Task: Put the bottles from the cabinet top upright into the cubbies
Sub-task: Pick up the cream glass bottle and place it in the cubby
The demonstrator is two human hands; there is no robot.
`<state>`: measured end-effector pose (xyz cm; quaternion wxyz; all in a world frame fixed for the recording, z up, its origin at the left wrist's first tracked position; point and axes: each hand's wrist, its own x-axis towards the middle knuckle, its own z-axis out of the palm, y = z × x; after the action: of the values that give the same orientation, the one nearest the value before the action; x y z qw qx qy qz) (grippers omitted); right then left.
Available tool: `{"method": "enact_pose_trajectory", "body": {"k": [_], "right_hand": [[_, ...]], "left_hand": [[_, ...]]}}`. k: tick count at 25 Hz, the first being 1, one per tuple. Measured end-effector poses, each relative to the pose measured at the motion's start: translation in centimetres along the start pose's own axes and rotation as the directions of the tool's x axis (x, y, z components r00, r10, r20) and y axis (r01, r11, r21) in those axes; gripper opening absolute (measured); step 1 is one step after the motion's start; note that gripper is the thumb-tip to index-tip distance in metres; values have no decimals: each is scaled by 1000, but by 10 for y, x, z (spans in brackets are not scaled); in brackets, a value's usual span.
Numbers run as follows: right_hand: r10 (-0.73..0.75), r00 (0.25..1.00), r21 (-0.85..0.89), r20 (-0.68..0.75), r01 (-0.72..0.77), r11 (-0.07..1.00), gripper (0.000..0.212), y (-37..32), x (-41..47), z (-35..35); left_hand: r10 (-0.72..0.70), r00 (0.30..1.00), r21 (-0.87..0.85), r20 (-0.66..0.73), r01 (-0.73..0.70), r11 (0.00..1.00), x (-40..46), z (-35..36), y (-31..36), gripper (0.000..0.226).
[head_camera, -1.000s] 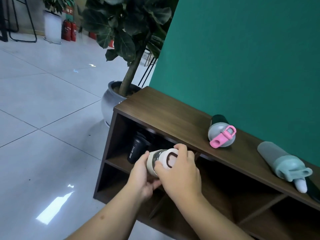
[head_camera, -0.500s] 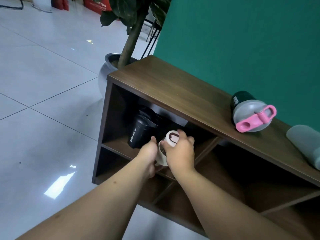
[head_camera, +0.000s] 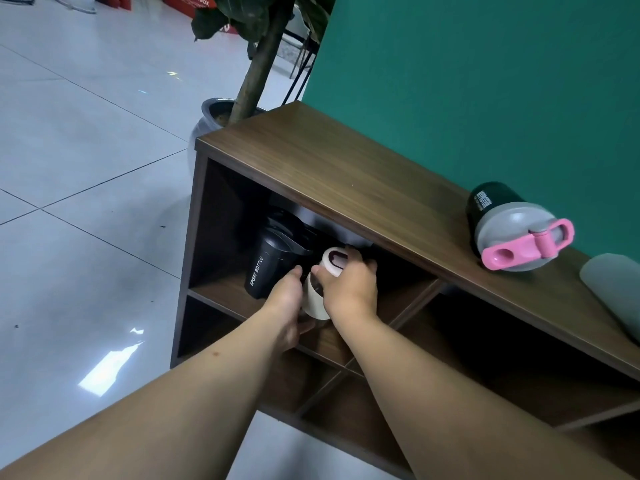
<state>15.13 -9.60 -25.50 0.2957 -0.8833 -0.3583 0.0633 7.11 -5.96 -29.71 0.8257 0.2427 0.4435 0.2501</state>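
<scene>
A cream bottle (head_camera: 314, 300) with a white lid stands nearly upright in the upper-left cubby of the brown cabinet (head_camera: 346, 181). My left hand (head_camera: 287, 303) grips its lower body and my right hand (head_camera: 349, 285) holds its upper part just below the lid. A black sport bottle (head_camera: 270, 268) stands upright to its left in the same cubby. On the cabinet top lies a dark green bottle with a grey lid and pink handle (head_camera: 512, 233). A pale grey-green bottle (head_camera: 613, 292) lies at the right edge, cut off by the frame.
A potted plant (head_camera: 214, 116) stands on the tiled floor (head_camera: 86, 168) just behind the cabinet's left end. A green wall (head_camera: 485, 81) backs the cabinet. The lower cubbies (head_camera: 346, 393) and the right-hand cubby (head_camera: 485, 341) look dark; I see nothing in them.
Both hands have carried the cream bottle from in front of the cabinet into the upper-left cubby and turned it upright beside the black bottle. The view moved closer.
</scene>
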Motion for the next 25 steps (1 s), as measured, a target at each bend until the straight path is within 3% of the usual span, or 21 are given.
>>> {"method": "enact_pose_trajectory", "body": {"k": [7, 14, 16, 19, 20, 22, 25], "right_hand": [[-7, 1000, 62, 9, 6, 998, 76, 3, 8, 1], [17, 998, 57, 53, -20, 998, 83, -2, 3, -1], [-25, 998, 19, 62, 24, 1000, 82, -6, -19, -14], [-231, 971, 24, 69, 230, 973, 65, -3, -71, -60], [-294, 954, 59, 60, 291, 955, 57, 3, -83, -81], [-386, 921, 139, -57, 390, 910, 40, 14, -92, -134], [-384, 860, 47, -337, 423, 905, 30, 23, -75, -209]], "left_hand": [[11, 1000, -53, -24, -12, 999, 2, -5, 5, 27], [40, 999, -17, -26, -41, 999, -6, -2, -3, 28], [51, 998, 77, -32, -49, 996, -15, -1, -5, 33], [55, 995, 355, -80, -23, 934, -26, 3, -10, 36], [57, 995, 368, -84, -23, 929, -47, 10, -6, 33], [98, 995, 357, -11, -87, 930, -102, 33, 5, 33], [200, 964, 340, 173, -249, 907, -165, 69, 16, 66]]}}
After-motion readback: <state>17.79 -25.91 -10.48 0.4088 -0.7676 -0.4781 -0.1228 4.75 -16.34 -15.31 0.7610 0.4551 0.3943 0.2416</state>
